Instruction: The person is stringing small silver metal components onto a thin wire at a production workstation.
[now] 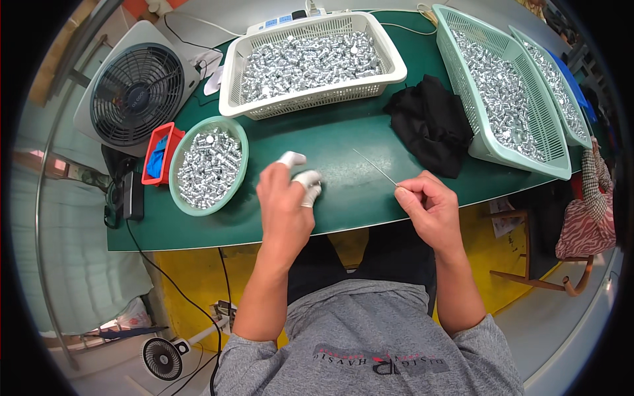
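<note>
My right hand (pixel 429 210) pinches a thin metal rod (pixel 375 165) between thumb and fingers. The rod points up and left over the green table. To its left, my left hand (pixel 285 201) has white finger covers (pixel 292 159) on several fingertips. One covered finger sticks out, while the others are drawn together in a pinch. A tiny glint shows at that pinch, too small to name. Left of this hand stands a round light-green basin (pixel 245 164) filled with small silver metal fittings (pixel 210 168).
A white basket (pixel 228 99) and a green basket (pixel 492 135), both full of metal fittings, stand at the back and right; another green basket (pixel 584 135) sits beyond. Black cloth (pixel 432 122) lies between. A red bin (pixel 154 177) and box fan (pixel 139 92) stand left.
</note>
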{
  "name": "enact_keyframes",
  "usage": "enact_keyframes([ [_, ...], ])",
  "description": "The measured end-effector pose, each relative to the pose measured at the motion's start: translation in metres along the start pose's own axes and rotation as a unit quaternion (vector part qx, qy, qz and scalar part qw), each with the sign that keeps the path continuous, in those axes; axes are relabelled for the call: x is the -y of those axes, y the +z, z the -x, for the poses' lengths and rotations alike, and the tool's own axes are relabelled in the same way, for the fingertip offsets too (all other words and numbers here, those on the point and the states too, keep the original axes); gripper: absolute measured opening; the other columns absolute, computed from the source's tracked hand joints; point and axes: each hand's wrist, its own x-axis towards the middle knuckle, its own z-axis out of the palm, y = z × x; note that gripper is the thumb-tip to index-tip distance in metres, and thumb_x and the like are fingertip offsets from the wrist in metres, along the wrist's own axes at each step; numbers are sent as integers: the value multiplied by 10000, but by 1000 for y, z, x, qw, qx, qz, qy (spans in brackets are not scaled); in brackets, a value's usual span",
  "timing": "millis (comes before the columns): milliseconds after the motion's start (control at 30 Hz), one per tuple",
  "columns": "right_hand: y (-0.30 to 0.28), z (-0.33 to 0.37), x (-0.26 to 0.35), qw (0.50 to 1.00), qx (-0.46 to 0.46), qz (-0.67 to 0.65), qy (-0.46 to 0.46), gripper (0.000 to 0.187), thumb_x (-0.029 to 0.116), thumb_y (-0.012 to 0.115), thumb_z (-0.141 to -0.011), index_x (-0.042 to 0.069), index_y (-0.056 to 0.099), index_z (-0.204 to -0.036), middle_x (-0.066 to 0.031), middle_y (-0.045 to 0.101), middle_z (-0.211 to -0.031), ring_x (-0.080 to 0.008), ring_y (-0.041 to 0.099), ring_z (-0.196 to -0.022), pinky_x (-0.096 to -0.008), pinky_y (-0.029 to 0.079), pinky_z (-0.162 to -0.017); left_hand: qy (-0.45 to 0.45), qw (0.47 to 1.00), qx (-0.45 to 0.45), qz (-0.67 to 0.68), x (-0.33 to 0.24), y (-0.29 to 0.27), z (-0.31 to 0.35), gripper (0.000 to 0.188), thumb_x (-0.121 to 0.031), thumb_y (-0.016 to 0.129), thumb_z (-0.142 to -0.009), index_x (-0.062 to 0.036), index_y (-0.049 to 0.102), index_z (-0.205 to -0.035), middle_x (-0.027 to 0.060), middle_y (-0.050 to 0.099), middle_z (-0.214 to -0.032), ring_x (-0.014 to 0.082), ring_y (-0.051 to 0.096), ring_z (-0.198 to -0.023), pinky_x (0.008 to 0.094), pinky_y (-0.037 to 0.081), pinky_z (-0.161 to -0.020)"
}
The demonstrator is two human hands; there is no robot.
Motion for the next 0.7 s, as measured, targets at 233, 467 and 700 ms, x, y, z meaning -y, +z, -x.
enact_keyframes([
  [233, 1, -9, 9, 1000, 9, 13, -5, 19, -4, 694, -899, -20, 703, -901, 29, 511, -771, -40, 419, -658, -208, 330, -586, -89, 965, -13, 245, 12, 2, 9, 144, -38, 632, -968, -16, 669, -1105, 117, 651, -1107, 229, 632, -984, 328, 529, -856],
  [467, 9, -12, -3, 998, 3, 44, -39, 15, -13, 697, -893, -23, 701, -903, 24, 504, -768, -38, 411, -640, -207, 324, -561, -305, 693, -3, 653, 17, 12, 24, 266, -56, 571, -1015, -52, 570, -1281, 118, 648, -1098, 188, 644, -922, 365, 556, -840],
  [700, 12, -6, -6, 996, 0, 68, -58, 36, -23, 697, -892, -26, 698, -928, 14, 506, -785, -35, 407, -630, -202, 313, -541, -271, 721, -21, 637, 16, 14, 31, 281, 18, 610, -967, -50, 575, -1237, 109, 644, -1097, 193, 635, -930, 357, 547, -827],
])
